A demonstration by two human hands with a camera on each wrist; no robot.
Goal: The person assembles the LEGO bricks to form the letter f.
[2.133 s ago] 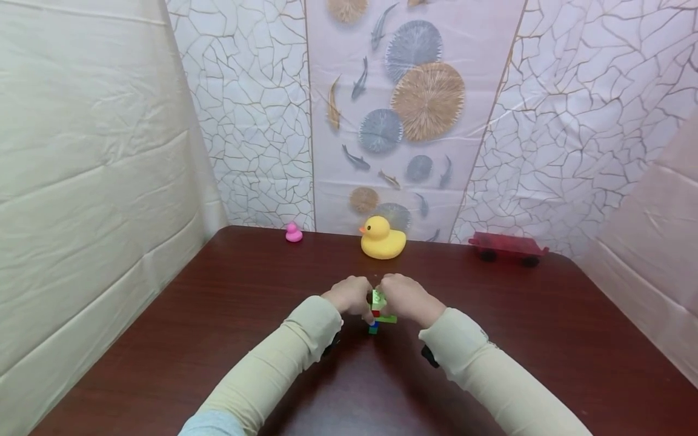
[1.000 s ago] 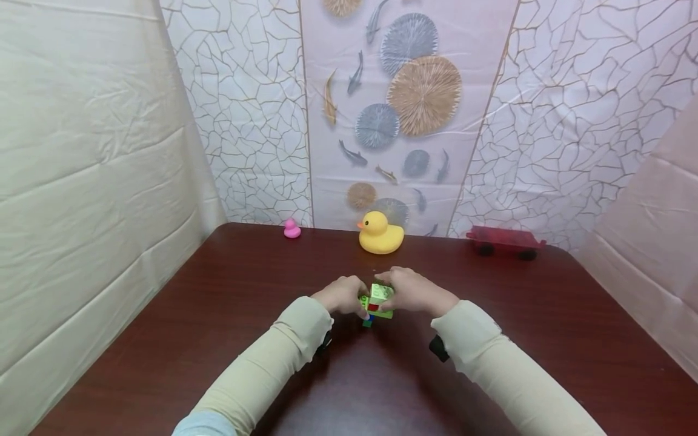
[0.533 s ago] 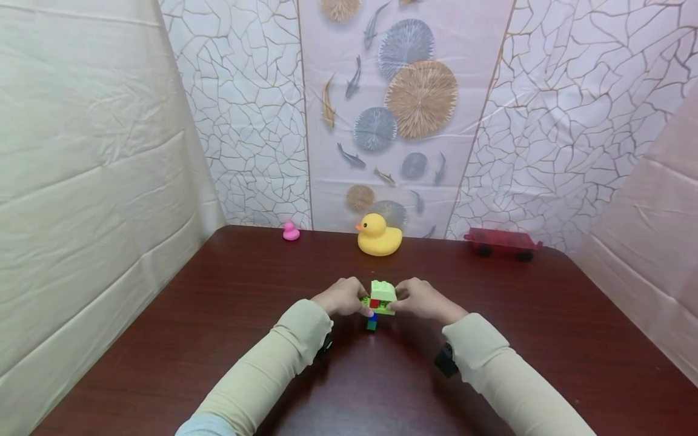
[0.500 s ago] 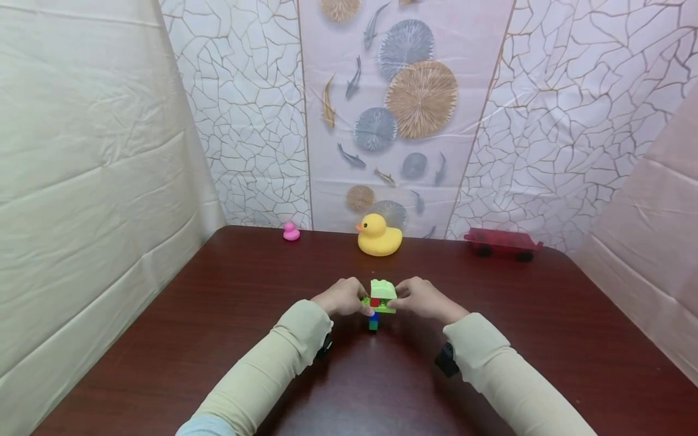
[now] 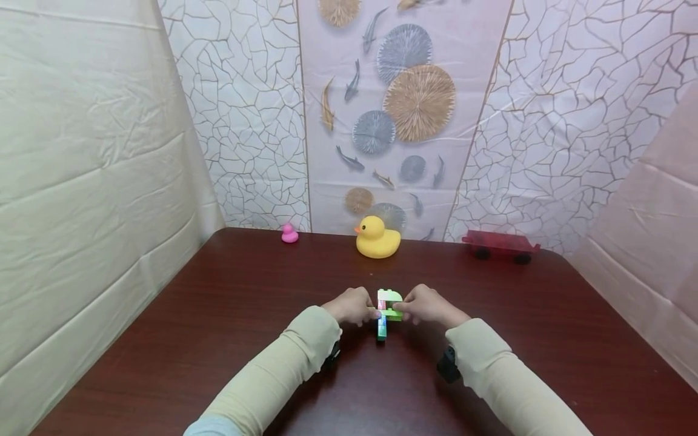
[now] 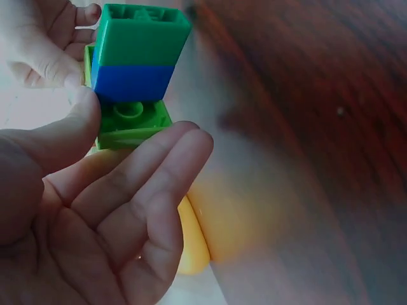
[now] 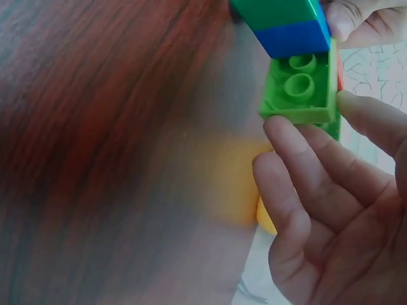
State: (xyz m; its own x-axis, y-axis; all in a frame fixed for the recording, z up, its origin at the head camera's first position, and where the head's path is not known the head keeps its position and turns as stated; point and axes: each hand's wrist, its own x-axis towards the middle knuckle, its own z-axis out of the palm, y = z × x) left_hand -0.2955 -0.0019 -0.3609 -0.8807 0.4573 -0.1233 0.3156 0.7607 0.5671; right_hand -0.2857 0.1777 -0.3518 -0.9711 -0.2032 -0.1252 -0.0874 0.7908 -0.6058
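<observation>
A small build of toy building bricks (image 5: 382,327) is held up between both hands near the middle of the table. A pale green curved brick (image 5: 388,295) tops it, with a red brick below, then a light green brick (image 7: 299,89) jutting sideways. Under that come a blue brick (image 6: 132,82) and a darker green brick (image 6: 143,41) at the bottom. My left hand (image 5: 351,304) pinches the build's left side with thumb and fingers. From the right, my right hand (image 5: 429,306) pinches the jutting end of the light green brick. Fingers hide part of the build.
Along the back of the dark wood table (image 5: 229,375) stand a small pink duck (image 5: 289,234), a larger yellow duck (image 5: 377,238) and a red wheeled toy wagon (image 5: 500,241). Patterned cloth hangs behind, and pale cloth walls flank both sides.
My right hand has moved from the top of the build to its right side, uncovering the curved brick. The build has turned, showing more of its blue and green lower bricks.
</observation>
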